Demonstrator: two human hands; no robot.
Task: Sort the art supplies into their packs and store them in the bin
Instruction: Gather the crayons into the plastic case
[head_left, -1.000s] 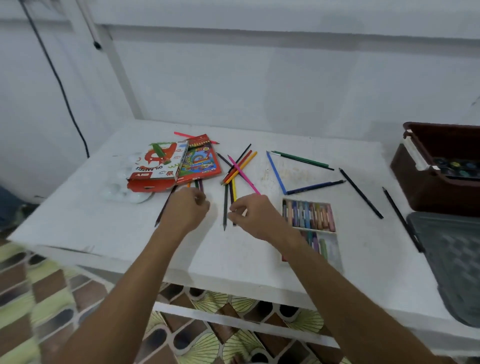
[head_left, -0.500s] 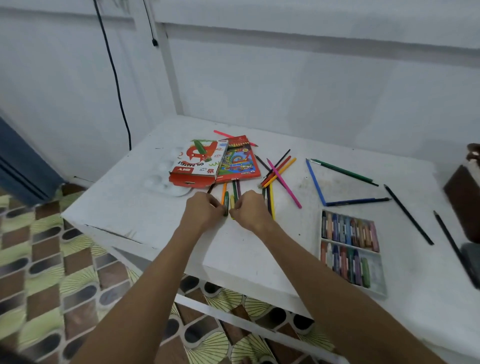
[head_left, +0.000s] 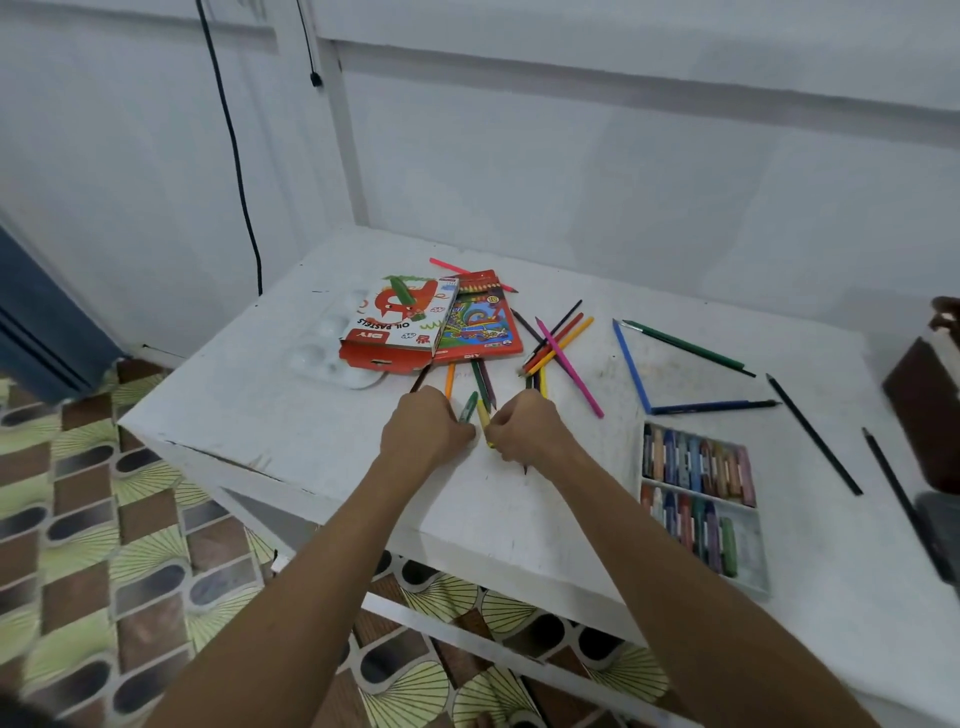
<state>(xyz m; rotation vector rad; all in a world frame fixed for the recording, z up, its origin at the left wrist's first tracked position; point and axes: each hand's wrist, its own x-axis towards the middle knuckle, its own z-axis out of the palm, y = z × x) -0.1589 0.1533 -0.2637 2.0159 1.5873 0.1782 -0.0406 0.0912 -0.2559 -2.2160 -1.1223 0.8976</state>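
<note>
Head view: left hand (head_left: 423, 431) grips a green crayon (head_left: 468, 406), right hand (head_left: 524, 426) a yellow one. Pencils (head_left: 558, 345) lie loose beside the boxes (head_left: 400, 327); pastel tray (head_left: 701, 499) unpacked; bin (head_left: 922, 400) far right. Sorting seems barely begun.

Bare forearms, no sleeves visible

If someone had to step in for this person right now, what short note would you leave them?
Left hand pinches a green crayon; right hand pinches a yellow crayon.
Colored pencils lie loose on the table beside the pencil pack and oil pastels box.
Pastel tray sits open, mostly filled.
Nothing is packed yet; the bin sits at the far right.
</note>
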